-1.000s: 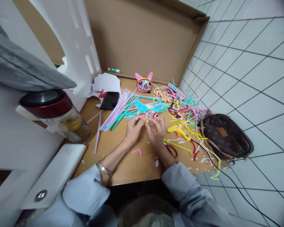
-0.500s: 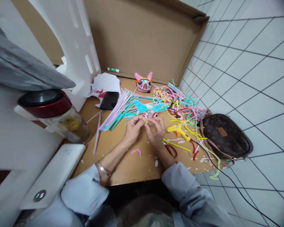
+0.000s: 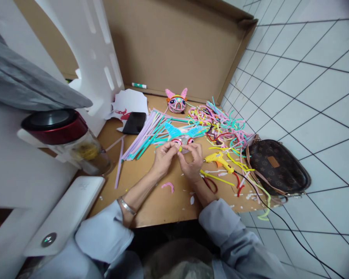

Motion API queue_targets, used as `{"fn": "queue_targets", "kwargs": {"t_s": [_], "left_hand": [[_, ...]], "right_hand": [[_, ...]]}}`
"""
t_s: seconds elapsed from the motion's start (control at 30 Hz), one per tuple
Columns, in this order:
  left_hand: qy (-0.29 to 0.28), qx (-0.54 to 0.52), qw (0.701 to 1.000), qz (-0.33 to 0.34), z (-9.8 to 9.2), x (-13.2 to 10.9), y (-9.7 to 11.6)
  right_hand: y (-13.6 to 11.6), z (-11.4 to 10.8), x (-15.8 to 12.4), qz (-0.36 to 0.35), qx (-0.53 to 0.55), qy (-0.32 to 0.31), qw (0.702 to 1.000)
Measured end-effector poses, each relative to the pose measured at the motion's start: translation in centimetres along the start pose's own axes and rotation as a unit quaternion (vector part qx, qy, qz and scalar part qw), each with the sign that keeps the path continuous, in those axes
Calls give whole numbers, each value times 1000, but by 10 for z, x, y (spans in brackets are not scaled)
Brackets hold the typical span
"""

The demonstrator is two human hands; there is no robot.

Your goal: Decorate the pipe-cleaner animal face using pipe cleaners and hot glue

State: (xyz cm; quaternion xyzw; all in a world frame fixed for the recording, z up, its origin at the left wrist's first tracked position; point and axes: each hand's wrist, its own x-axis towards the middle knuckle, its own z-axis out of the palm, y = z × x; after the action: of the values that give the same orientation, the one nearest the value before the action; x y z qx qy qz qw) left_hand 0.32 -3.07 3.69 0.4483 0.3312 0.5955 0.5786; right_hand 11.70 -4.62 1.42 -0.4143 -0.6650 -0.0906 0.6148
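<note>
My left hand (image 3: 163,159) and my right hand (image 3: 192,164) meet over the middle of the table, fingertips pinched together. Between them shows a small yellow piece (image 3: 180,148), fuzzy like a bit of pipe cleaner; most of it is covered by my fingers. Right behind my fingertips is a craft animal head (image 3: 182,138) with blue ears and red-rimmed eyes, its lower part hidden by my hands. A curved pink pipe cleaner piece (image 3: 168,186) lies nearer to me. To the right of my right hand rests a yellow glue gun (image 3: 219,161) with a black cord.
Purple and teal pipe cleaners (image 3: 142,135) lie behind my left hand, beside a black phone (image 3: 134,123). A finished-looking pink-eared head (image 3: 177,102) stands at the back. Tangled pipe cleaners (image 3: 221,124) and a brown bag (image 3: 277,166) are at right; a glass bottle (image 3: 90,155) stands left.
Almost nothing differs. Both hands stay in the same place with the yellow piece at their fingertips.
</note>
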Motion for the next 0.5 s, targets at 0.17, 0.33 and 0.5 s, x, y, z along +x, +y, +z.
{"fn": "queue_targets", "kwargs": {"t_s": [0.17, 0.33, 0.5], "left_hand": [[3, -6, 1000, 2, 0, 0, -1], [-3, -14, 1000, 5, 0, 0, 0], [-24, -12, 1000, 7, 0, 0, 3]], "right_hand": [[0, 0, 1, -1, -10, 8, 1000], [0, 0, 1, -3, -13, -1, 1000], [-1, -2, 2, -3, -13, -2, 1000]]}}
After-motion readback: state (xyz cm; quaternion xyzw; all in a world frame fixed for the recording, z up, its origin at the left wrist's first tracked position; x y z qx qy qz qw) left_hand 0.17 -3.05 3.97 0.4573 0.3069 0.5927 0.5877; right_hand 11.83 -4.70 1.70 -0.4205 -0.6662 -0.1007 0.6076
